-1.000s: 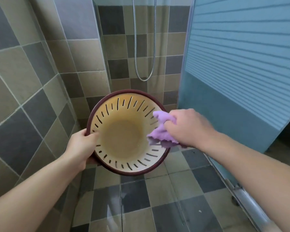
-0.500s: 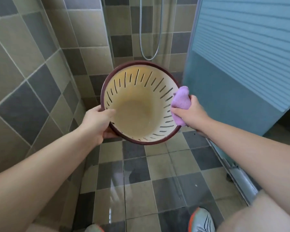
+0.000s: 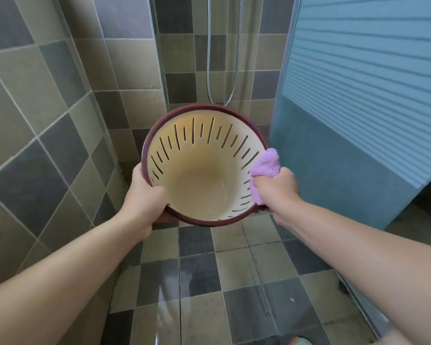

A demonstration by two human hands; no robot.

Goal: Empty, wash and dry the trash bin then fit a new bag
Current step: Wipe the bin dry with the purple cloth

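The trash bin (image 3: 204, 168) is held up off the floor in the middle of the view, tipped so its open mouth faces the camera; it is round, cream inside with a dark maroon rim, and its wall is cut with rows of narrow vertical slits, while the solid bottom shows a brownish stain and a few wet glints. The left hand (image 3: 144, 192) grips the rim on the near left side, thumb hooked over into the inside and the fingers curled round the outer wall. The right hand (image 3: 275, 189) is closed tight around a bunched purple cloth (image 3: 264, 166), which it presses against the rim and inner wall on the bin's right side; part of the cloth sticks out above the fist and part below it. Both bare forearms reach in from the lower corners of the view. Under the bin lies a tiled floor (image 3: 209, 282) in grey and beige squares, wet and shiny in patches. A tiled wall (image 3: 47, 108) in the same colours stands on the left, and behind the bin a metal shower hose (image 3: 230, 95) hangs in a loop against the far wall. On the right stands a blue frosted panel (image 3: 358, 95) with horizontal stripes on its upper part
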